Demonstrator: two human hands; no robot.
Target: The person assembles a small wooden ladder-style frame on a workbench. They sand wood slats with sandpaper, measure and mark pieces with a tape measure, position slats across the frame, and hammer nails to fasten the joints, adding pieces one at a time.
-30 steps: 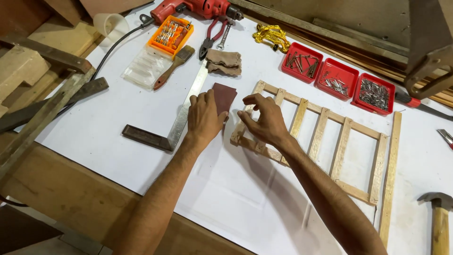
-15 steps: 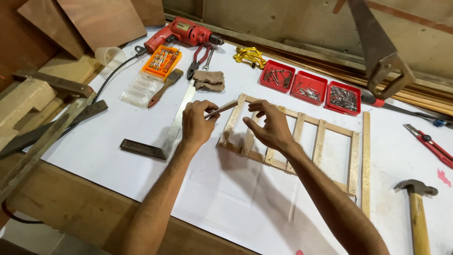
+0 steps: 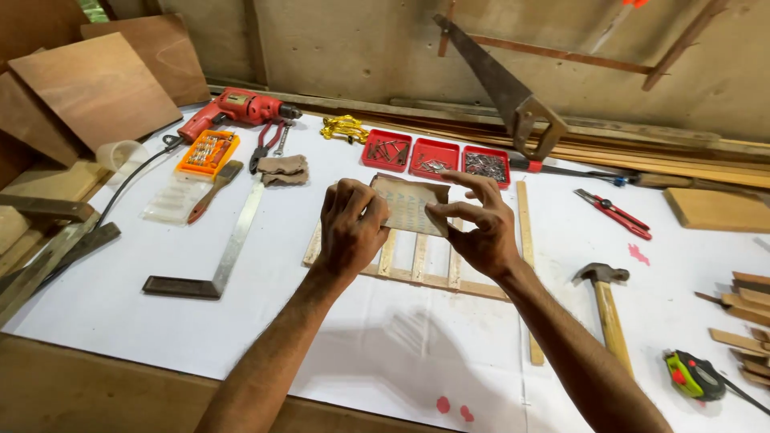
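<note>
Above the wooden frame (image 3: pixel 419 265) on the white table (image 3: pixel 160 321), I saw both hands holding up one sheet of sandpaper (image 3: pixel 409 204) between them. My left hand (image 3: pixel 350 228) was curled nearly closed, gripping the sheet's left edge, while my right hand (image 3: pixel 479 224) pinched its right edge between thumb and forefinger, the other fingers spread loosely. A hammer (image 3: pixel 605 309) lay well apart to the right, a steel square (image 3: pixel 216 265) to the left.
</note>
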